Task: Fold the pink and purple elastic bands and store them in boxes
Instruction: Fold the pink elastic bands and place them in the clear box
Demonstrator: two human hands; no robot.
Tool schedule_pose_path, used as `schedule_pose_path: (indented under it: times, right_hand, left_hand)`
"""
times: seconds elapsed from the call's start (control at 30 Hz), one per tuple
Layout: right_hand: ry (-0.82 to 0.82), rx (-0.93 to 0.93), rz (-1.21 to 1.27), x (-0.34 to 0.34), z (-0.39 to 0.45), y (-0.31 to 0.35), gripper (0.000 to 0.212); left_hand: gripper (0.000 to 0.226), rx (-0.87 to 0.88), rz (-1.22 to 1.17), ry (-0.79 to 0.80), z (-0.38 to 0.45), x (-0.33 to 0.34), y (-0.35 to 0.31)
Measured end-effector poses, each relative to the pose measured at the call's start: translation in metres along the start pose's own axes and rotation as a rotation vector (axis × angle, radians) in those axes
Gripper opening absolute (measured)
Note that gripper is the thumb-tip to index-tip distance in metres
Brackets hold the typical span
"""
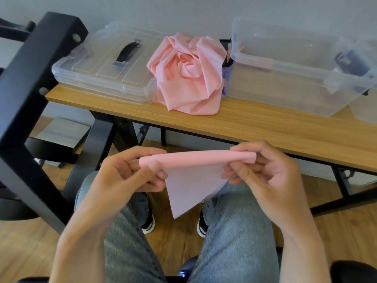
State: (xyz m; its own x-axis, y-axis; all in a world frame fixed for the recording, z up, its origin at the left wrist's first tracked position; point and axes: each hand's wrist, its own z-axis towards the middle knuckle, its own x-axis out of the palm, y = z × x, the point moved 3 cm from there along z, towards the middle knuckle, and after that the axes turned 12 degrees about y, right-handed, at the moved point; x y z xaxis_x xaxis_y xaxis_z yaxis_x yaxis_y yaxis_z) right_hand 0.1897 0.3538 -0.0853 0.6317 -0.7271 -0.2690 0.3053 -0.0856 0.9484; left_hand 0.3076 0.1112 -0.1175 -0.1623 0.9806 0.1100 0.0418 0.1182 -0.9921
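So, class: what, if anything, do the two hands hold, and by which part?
A pink band: left hand and right hand each pinch one end of its folded top edge.

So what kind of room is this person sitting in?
Probably a home or small workroom, not a factory. A narrow wood-topped table with black metal legs stands against a plain pale wall, clear plastic storage boxes sit on it, and the floor is wood plank.
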Motion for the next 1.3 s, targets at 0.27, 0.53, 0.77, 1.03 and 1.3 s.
schedule_pose_path:
  times: [0.27, 0.53, 0.77, 1.03, 1.3]
  right_hand:
    - [-0.041, 0.001, 0.025, -0.0027, -0.0011, -0.0015, 0.023]
    - [-0.034, -0.033, -0.182, -0.0041, -0.0034, 0.0007, 0.03]
    - [-0.009, -0.04, -0.107, -0.0024, -0.0039, -0.0007, 0.023]
    - [-0.056, 0.011, 0.172, -0.0036, -0.0006, -0.0005, 0.029]
    - [-0.089, 0.041, 0.049, -0.0047, -0.003, -0.0019, 0.043]
  left_hand:
    - [0.044, -0.007, 0.049, -0.043, 0.0009, 0.0011, 0.0013]
    - [0.034, -0.046, 0.079, 0.046, -0.0009, 0.0026, 0.0019]
    - [0.06, -0.012, 0.008, -0.01, 0.0008, 0.0048, 0.0004]
    - [0.035, -0.028, -0.062, -0.037, 0.0, 0.005, 0.001]
    - [0.04, -0.047, 0.14, 0.044, -0.0006, 0.0067, 0.0002]
